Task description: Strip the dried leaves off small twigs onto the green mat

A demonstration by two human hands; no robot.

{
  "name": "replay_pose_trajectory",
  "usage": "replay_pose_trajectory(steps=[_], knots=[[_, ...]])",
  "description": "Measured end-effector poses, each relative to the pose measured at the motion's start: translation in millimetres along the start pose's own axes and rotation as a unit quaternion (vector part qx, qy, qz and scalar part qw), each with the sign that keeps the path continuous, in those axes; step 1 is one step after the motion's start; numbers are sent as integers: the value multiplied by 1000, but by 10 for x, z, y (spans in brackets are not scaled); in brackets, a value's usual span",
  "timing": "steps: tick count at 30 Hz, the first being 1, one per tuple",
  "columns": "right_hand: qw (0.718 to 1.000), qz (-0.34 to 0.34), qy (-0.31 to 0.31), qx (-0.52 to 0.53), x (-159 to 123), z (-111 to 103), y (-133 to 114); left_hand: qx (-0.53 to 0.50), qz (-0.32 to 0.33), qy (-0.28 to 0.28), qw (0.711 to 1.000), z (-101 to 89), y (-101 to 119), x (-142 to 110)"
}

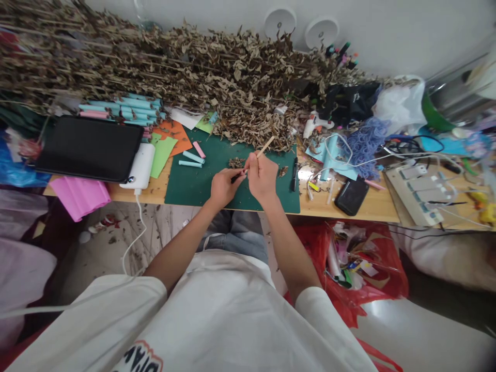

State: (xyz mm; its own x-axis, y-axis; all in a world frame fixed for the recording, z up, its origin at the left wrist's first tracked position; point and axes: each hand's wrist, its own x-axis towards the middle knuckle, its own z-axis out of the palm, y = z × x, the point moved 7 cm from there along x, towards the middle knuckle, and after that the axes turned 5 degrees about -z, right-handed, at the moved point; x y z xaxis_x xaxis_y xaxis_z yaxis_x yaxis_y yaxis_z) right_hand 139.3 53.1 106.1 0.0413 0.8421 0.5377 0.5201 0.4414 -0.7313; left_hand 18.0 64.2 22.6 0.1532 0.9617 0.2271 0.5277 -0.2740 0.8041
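Observation:
My right hand (263, 178) is closed around a thin wooden stick (266, 146), which slants up and away to the right. Its lower end points toward my left hand (223, 188), whose fingers are pinched on something small and dark, with a bit of red by the fingertips. What that is I cannot make out. Both hands are close together over a green cutting mat (182, 188). Just beyond them lies a small heap of crumbled dried leaves (235, 163). Short blue paper rolls (192, 157) and a pink paper roll (199, 149) rest on the mat to the left.
Dried leafy stalks (174, 62) fill the back of the table. At left are a black tablet (91, 147), a white power bank (141, 165) and stacked blue rolls (135, 109). A black pen (295, 174), phone (352, 196), glue gun (315, 124) and power strip (414, 194) lie right.

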Motion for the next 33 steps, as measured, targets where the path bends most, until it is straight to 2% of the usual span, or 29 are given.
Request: replay_pose_trajectory(steps=[13, 22, 27, 33], knots=[[1000, 1, -16, 18, 23, 38, -8, -2, -2, 1, 1000, -2, -6, 3], [1000, 10, 19, 10, -25, -15, 38, 3, -9, -2, 1000, -4, -5, 3], [1000, -8, -10, 3, 25, 13, -5, 3, -9, -2, 1000, 1, -16, 6], [1000, 3, -13, 7, 52, 29, 5, -5, -10, 0, 1000, 2, -40, 2]])
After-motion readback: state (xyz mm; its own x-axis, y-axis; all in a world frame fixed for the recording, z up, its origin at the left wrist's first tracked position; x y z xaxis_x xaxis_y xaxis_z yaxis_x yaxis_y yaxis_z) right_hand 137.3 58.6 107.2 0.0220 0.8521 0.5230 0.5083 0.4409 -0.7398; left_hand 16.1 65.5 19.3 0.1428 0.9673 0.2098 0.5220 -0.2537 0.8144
